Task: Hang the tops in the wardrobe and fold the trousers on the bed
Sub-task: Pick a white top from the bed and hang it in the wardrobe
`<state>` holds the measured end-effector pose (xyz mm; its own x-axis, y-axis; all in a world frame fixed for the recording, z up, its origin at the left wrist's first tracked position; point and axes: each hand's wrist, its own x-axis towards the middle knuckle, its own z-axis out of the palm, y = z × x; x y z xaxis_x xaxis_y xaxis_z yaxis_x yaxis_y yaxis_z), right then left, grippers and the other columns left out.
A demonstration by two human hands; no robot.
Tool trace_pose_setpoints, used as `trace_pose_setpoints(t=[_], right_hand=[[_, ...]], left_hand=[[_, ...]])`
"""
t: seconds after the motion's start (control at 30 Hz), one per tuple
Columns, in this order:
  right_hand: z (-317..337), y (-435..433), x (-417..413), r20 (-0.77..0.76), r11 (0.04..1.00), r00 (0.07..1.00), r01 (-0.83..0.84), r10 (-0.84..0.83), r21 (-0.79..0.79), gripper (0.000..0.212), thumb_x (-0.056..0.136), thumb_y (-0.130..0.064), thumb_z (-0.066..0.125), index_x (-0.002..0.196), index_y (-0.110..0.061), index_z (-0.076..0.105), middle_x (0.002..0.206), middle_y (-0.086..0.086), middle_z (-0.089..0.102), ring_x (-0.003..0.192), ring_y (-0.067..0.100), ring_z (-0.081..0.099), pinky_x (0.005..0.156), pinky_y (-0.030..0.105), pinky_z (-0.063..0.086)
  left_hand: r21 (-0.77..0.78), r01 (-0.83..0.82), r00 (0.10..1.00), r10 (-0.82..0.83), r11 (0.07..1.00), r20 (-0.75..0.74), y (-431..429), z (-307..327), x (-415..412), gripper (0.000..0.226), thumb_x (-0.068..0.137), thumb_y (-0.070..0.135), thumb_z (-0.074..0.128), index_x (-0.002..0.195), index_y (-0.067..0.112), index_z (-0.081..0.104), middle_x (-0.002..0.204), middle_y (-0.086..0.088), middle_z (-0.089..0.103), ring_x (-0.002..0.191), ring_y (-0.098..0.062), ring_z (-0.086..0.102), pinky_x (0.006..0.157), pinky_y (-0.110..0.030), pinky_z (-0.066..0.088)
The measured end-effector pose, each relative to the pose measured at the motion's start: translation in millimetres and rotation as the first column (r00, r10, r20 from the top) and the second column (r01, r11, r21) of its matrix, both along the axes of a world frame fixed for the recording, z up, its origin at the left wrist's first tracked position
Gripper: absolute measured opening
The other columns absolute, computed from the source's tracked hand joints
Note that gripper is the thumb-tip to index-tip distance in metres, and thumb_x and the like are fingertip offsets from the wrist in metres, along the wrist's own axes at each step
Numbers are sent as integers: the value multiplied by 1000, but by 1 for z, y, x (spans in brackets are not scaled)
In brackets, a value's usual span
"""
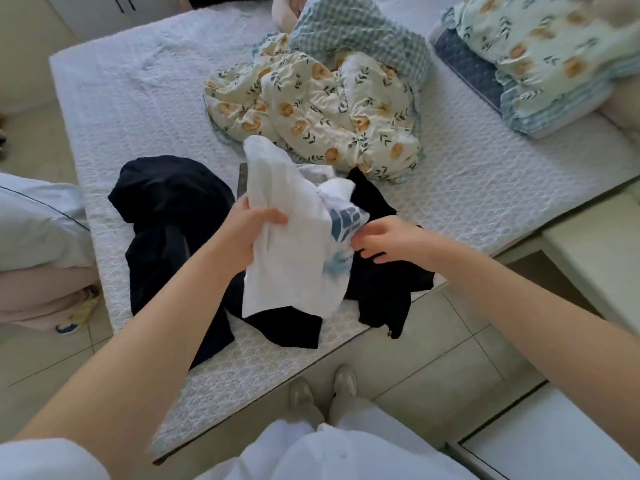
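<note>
A white top (294,244) with a blue print hangs crumpled above the near corner of the bed (145,98). My left hand (251,225) grips its left side, thumb over the cloth. My right hand (391,239) touches the printed part at its right edge, fingers spread and lightly curled. Under and around the top lie dark garments: a bunched navy one (173,216) to the left and a black one (381,289) to the right, draping over the bed's edge.
A floral quilt (322,112) is heaped mid-bed, with a checked cloth (353,32) behind it. Folded floral bedding (540,64) sits at the right. Another person's clothing (38,233) shows at the left edge. A white cabinet (595,258) stands right of the bed; tiled floor below.
</note>
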<state>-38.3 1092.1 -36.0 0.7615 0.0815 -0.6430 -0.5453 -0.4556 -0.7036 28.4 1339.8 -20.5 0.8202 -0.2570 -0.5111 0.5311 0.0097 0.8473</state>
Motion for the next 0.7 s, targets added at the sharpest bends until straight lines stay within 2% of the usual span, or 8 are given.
trace_pose_setpoints(t=[0.13,0.23,0.37,0.43,0.5,0.57,0.63,0.7], right_hand=[[2,-33,1,-22,960,959,281,-281,10,42,95,-38,57,130,-15,54,123,5,61,110,20,59,96,36,50],[0,-49,-8,-107,896,896,438,-430,65,58,95,-40,58,142,-12,39,136,8,51,119,26,52,101,38,45],[-6,-66,-25,45,914,913,404,-406,44,83,89,-9,63,154,-23,12,137,1,38,123,19,40,97,34,38],[-4,-68,-37,47,943,942,334,-333,7,92,84,-10,66,153,-33,10,130,-4,33,123,14,36,99,33,38],[-12,-74,-50,60,948,967,256,-249,-188,71,73,-39,69,137,-44,39,135,-2,40,126,21,42,103,43,42],[-26,-81,-63,80,917,976,218,-203,-333,42,69,-55,60,102,-28,62,118,6,57,110,24,53,98,45,44],[-19,-76,-79,149,888,937,347,-316,-300,48,78,-52,55,85,-5,60,89,11,60,83,16,53,79,31,43],[-3,-67,-98,195,835,859,508,-473,-210,40,91,-36,54,80,2,54,78,12,54,70,12,46,64,22,37]], left_hand=[[175,231,972,-236,957,7,-36,12,-7,44,67,-3,73,108,11,67,106,-14,72,102,-38,68,90,-54,54],[219,406,908,-418,887,9,-52,22,-6,42,58,5,72,99,17,70,97,-9,75,95,-35,70,85,-50,57],[282,631,742,-669,723,54,-71,35,-4,26,72,-4,67,89,14,74,86,-9,75,80,-28,72,74,-43,58],[318,698,657,-750,642,71,-78,40,-1,24,64,5,65,86,11,74,84,-9,74,77,-24,71,69,-38,57],[325,735,610,-790,595,68,-86,42,2,18,63,4,66,73,17,74,74,-2,72,70,-17,69,66,-34,55],[329,744,592,-802,582,81,-92,39,5,33,75,-11,64,65,19,71,61,9,69,59,-6,67,58,-26,54],[313,769,567,-821,557,67,-96,36,8,52,83,-20,53,62,24,71,53,16,65,52,0,64,49,-19,53],[291,806,530,-847,515,30,-101,35,12,65,83,-20,50,52,32,74,55,14,67,52,-2,65,50,-20,54]])
